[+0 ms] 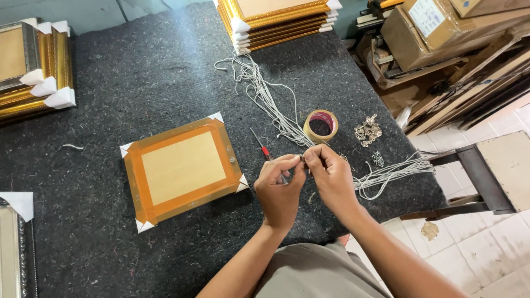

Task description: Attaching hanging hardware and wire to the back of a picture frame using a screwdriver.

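Observation:
My left hand point(280, 187) and my right hand point(330, 175) meet above the felt-covered table point(138, 99), pinching a small metal piece and a thin white cord between the fingertips. A picture frame point(182, 168) lies face down to the left of my hands, its wooden back taped with brown tape and its corners capped in white. A red-handled screwdriver point(261, 146) lies just beyond my left hand. White cords point(270, 105) trail from the far frames toward my hands, and another bundle point(395, 172) lies right of my right hand.
A brown tape roll point(321, 126) and a pile of small metal hangers point(367, 131) sit beyond my hands. Gold frames are stacked at the far edge point(281, 19) and far left point(36, 66). Cardboard boxes point(441, 27) and a stool point(497, 171) stand to the right.

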